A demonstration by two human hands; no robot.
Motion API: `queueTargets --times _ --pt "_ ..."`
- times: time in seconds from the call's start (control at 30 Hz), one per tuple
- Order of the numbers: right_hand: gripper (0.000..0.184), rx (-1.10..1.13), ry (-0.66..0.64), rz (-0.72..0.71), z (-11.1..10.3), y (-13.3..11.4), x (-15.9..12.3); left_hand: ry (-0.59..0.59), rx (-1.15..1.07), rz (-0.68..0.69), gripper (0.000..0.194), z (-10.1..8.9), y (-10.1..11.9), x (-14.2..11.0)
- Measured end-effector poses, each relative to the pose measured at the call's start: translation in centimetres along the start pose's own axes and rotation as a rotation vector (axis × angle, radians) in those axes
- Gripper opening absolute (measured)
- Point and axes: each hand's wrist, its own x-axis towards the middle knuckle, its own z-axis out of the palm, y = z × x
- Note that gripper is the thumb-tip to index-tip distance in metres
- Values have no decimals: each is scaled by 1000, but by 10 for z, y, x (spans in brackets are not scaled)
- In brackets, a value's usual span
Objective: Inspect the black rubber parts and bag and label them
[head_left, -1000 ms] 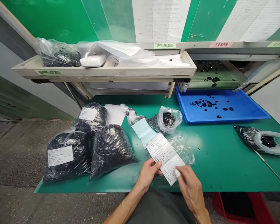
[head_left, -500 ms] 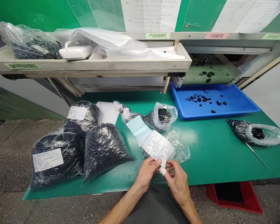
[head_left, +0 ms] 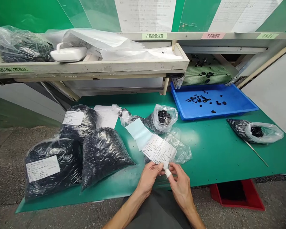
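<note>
1. Left hand (head_left: 149,178), nearly closed, pinched the printed white paper slip (head_left: 158,151) at its lower edge.
2. Right hand (head_left: 180,187), nearly closed, pinched the same slip at 3 o'clock.
3. Clear plastic bag of black buttons (head_left: 161,118) lay at 12 o'clock, blue plastic tray (head_left: 238,106) at 1 o'clock, on a green workbench mat (head_left: 216,159).

the left hand (head_left: 149,178) and the right hand (head_left: 180,187) are holding together a long white printed paper slip (head_left: 159,151) above a green work table (head_left: 219,162); one finger of the right hand has white tape (head_left: 167,172) around it.
</note>
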Motion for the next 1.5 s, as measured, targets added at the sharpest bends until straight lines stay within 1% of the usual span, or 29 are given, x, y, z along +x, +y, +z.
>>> queueTargets --times 0.1,0.2,0.33,0.43,0.5,0.57,0.63,0.7,0.83,0.9,0.97,1.0,1.03,1.1,1.13,1.17,1.2,1.27,1.3,1.4,1.43,1.47,1.5 --pt "25 42 5 80 0 3 0 10 6 -9 42 -2 -2 0" --pt "23 143 -19 150 -2 4 2 25 -18 -21 42 -5 -1 1" --pt "28 376 -90 202 -7 9 6 40 -85 -30 38 -14 5 4" --pt "30 458 -115 217 -9 15 7 34 -104 -15 37 -21 7 6" --pt "27 465 -131 196 -8 17 7 39 -92 -11 38 -24 7 7" --pt "22 456 -167 138 -5 16 7 52 -83 -6 40 -24 6 6" --pt "19 432 -217 62 -2 12 8 65 -80 14 42 -23 5 6" --pt "18 427 -267 19 0 7 10 86 -73 45 45 -23 4 6" --pt "15 516 -329 28 -3 5 12 207 -54 103 46 -26 3 9" --pt "11 581 -349 38 -14 14 10 263 -65 127 45 -28 1 10" --pt "12 672 -321 41 -34 30 4 284 -82 144 46 -29 0 12" --pt "14 723 -261 43 -48 39 0 286 -85 147 46 -29 -1 13" --pt "17 769 -165 45 -63 49 -3 285 -82 148 47 -29 -2 13" --pt "22 815 82 56 -92 63 -9 277 -37 152 47 -30 -4 15" --pt "23 807 167 59 -104 67 -11 271 9 150 46 -31 -6 16" --pt "24 779 187 57 -112 67 -11 263 61 145 46 -32 -7 17" --pt "23 736 153 54 -117 63 -10 257 108 139 47 -34 -8 17" --pt "21 621 2 63 -114 46 -3 271 206 143 49 -40 -7 13" --pt "20 562 -74 70 -107 33 3 309 268 161 50 -43 -5 8" --pt "21 439 -211 59 -74 -10 19 474 514 283 48 -51 5 -24" --pt "23 416 -252 33 -60 -24 23 488 587 338 46 -51 10 -38" --pt "24 395 -294 5 -47 -36 26 466 639 398 45 -51 14 -53" --pt "25 376 -337 -24 -34 -46 28 408 679 462 47 -48 17 -67"
